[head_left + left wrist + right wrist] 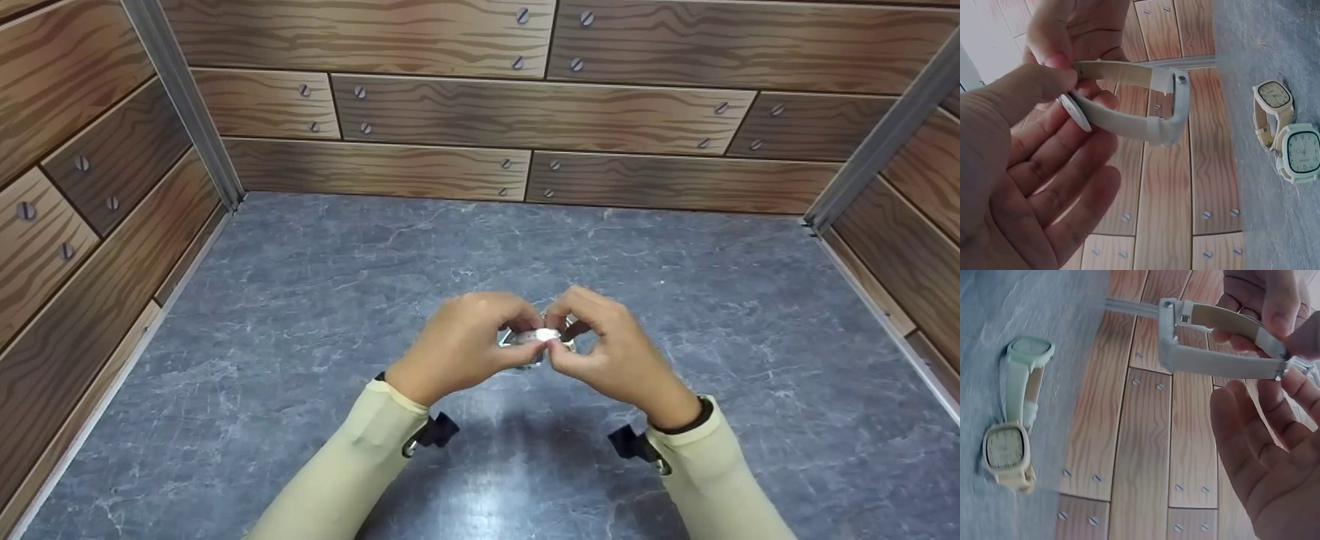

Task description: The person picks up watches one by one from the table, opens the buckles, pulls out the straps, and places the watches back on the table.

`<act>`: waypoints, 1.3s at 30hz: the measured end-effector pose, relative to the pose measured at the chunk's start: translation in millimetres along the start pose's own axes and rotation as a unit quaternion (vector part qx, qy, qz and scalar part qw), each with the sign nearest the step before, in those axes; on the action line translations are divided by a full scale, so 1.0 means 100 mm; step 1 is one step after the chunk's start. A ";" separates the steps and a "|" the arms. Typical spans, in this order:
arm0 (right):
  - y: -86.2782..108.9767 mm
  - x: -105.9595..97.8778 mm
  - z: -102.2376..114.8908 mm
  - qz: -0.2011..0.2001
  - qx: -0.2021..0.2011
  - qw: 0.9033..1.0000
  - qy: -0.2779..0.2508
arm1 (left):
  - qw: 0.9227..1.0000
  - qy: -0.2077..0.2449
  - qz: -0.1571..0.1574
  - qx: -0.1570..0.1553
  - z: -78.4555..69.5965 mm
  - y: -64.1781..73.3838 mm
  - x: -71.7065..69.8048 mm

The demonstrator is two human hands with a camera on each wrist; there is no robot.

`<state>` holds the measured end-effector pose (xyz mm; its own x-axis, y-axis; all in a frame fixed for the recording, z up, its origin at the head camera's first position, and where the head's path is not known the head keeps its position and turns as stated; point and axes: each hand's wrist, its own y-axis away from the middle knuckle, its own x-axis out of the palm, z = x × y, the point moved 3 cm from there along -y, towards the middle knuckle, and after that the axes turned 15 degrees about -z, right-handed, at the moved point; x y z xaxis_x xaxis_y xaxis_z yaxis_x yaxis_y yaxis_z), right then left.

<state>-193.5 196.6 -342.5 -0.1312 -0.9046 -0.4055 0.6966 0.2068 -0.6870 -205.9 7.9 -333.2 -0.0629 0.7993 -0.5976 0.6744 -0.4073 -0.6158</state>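
Observation:
Both hands hold a white wristwatch (1176,109) above the tabletop, its strap bent round into a loop. My left hand (465,337) pinches the strap between thumb and fingers, close to its rounded white tip (1076,114). From the other side, my right hand (619,352) pinches the strap by its metal buckle (1283,370), with its lower fingers spread out. The watch case (1167,334) points away from the palms, and its dial is hidden. Beyond the hands, a cream watch (1274,94) and a mint green watch (1303,152) lie close together, straps fastened.
The grey marbled tabletop (337,255) has wood-patterned panels (435,112) at the back and both sides. Grey metal posts (184,105) stand at the back corners. Black wrist mounts (439,431) stick out inward from the cuffs of the pale sleeves (352,457).

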 end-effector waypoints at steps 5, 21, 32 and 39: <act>0.00 0.00 -0.01 -0.006 0.033 0.998 -0.055 | 1.000 0.030 -0.003 0.001 -0.01 0.00 0.01; 0.00 -0.03 -0.04 0.025 0.032 0.999 -0.034 | 1.000 0.023 0.007 -0.012 0.02 0.00 0.00; -0.01 -0.03 -0.03 -0.019 0.044 0.998 -0.029 | 1.000 -0.014 -0.008 0.013 0.05 -0.02 -0.02; -0.02 -0.04 -0.03 -0.031 0.065 0.992 -0.101 | 0.998 0.061 -0.011 0.005 0.03 -0.03 -0.04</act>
<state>-196.1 200.4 -341.2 -0.0424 -0.9732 -0.2262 0.7778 0.1099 -0.6188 -209.8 4.6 -331.1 0.0138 0.8557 -0.5172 0.6666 -0.3934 -0.6331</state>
